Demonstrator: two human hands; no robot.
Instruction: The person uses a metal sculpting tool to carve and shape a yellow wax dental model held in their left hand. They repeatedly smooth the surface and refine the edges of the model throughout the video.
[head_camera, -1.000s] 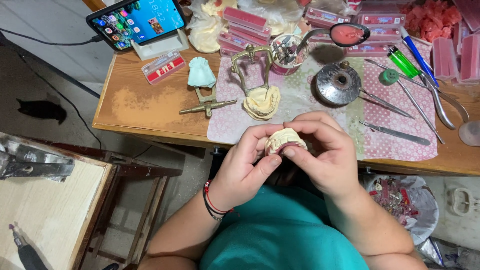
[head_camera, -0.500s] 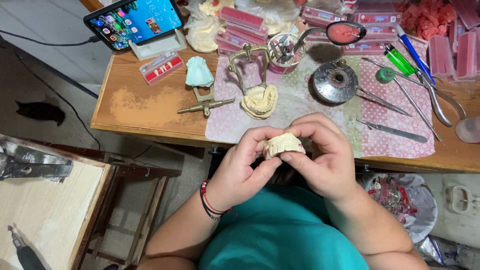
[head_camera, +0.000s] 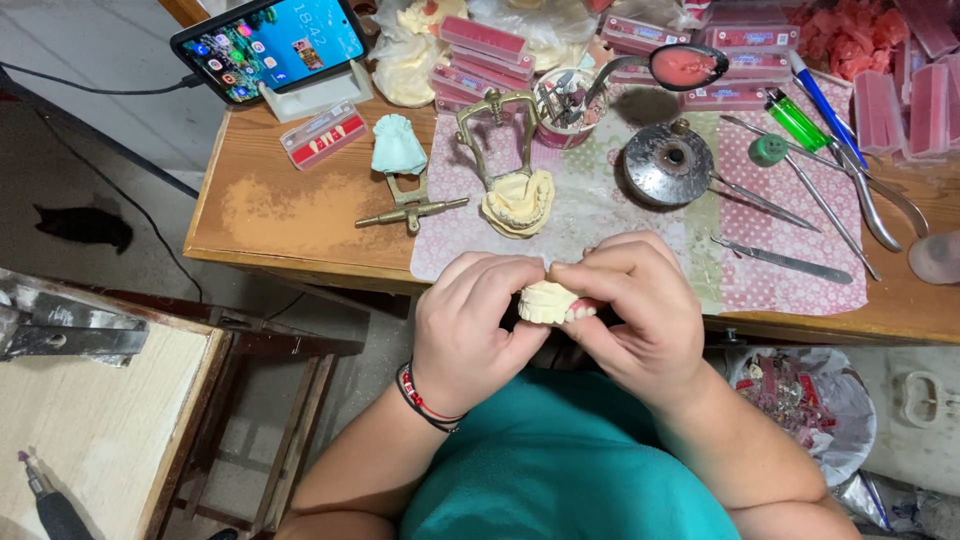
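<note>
Head camera view looked down on a person in a teal top seated at the near edge of a wooden table (head_camera: 300, 215). Both hands met just in front of that edge. The left hand (head_camera: 470, 330) and the right hand (head_camera: 640, 315) together held a cream plaster teeth model (head_camera: 547, 300), fingers curled closed around it from either side, thumbs underneath. A strip of pink showed along the model's right side. The fingers covered most of its top, so its detail could not be made out.

On a pink patterned cloth (head_camera: 770, 280) behind the hands stood a brass hinged frame (head_camera: 497, 130) with a second plaster model (head_camera: 517, 200) seated in it. A round metal burner (head_camera: 668, 165) stood to its right, with a flat metal blade (head_camera: 785, 260) and long thin metal tools (head_camera: 820, 195) near it. A green lighter (head_camera: 797, 120) lay farther back. To the left lay a pale green cast (head_camera: 397, 145) and a small brass part (head_camera: 410, 210). A phone (head_camera: 270, 40) leaned on a stand at the far left corner. Pink flat boxes (head_camera: 485, 40) were stacked at the back. A bin with a plastic liner (head_camera: 805, 405) sat below the table at right.
</note>
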